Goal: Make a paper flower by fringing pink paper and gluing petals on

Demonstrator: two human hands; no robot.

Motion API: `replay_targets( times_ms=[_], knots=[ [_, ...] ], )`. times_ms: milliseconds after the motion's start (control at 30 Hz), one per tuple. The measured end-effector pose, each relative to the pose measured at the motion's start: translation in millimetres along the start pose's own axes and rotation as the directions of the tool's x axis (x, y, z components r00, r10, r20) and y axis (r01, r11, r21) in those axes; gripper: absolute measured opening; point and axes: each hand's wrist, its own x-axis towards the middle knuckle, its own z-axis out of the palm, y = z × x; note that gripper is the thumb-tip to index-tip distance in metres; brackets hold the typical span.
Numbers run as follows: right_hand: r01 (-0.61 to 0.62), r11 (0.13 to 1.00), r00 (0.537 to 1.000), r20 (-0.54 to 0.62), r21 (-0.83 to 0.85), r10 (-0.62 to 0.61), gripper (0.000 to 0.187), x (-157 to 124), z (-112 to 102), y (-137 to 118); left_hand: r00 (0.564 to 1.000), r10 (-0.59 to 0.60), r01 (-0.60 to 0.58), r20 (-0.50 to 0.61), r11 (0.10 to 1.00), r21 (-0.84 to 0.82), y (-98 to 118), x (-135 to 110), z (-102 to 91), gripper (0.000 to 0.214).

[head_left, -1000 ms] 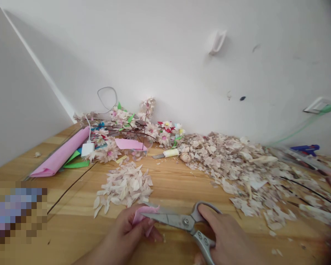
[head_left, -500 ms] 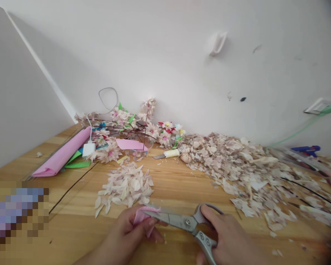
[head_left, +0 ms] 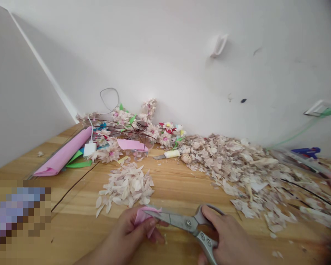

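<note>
My left hand point(head_left: 132, 235) pinches a small folded piece of pink paper point(head_left: 143, 218) just above the wooden table point(head_left: 176, 187), near its front edge. My right hand point(head_left: 228, 241) grips the handles of steel scissors point(head_left: 186, 223), with fingers through the loops. The scissor blades point left and their tips meet the pink paper. A small pile of pale cut petals point(head_left: 127, 186) lies directly behind my left hand.
A wide heap of pale petal scraps point(head_left: 237, 165) covers the right side of the table. Paper flowers on twigs point(head_left: 127, 129), pink paper sheets point(head_left: 63, 154), a white charger point(head_left: 88, 148) and a small knife point(head_left: 167, 154) lie by the wall. A blue glue gun point(head_left: 306, 151) sits far right.
Both hands, the scissors and the paper hold nearly the same pose. The view has shifted down slightly.
</note>
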Motion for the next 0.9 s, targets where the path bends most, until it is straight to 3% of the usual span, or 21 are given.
replay_targets(
  times_ms=[200, 400, 900],
  knots=[
    [-0.011, 0.999, 0.999, -0.031, -0.032, 0.010, 0.022, -2.2, 4.4, 5.8, 1.000, 0.006, -0.006, -0.002, 0.999, -0.046, 0.5, -0.2, 0.2, 0.032],
    [-0.024, 0.996, 0.999, -0.032, -0.088, 0.021, 0.045, -2.2, 3.6, 4.7, 1.000, 0.001, 0.000, 0.005, 0.997, -0.077, 1.1, -0.4, -0.9, 0.033],
    [-0.021, 1.000, 0.999, -0.030, -0.020, 0.021, 0.040, 0.8, 7.8, 8.4, 0.999, 0.012, -0.009, 0.035, 0.996, -0.088, -4.5, 0.2, -0.5, 0.036]
  ],
)
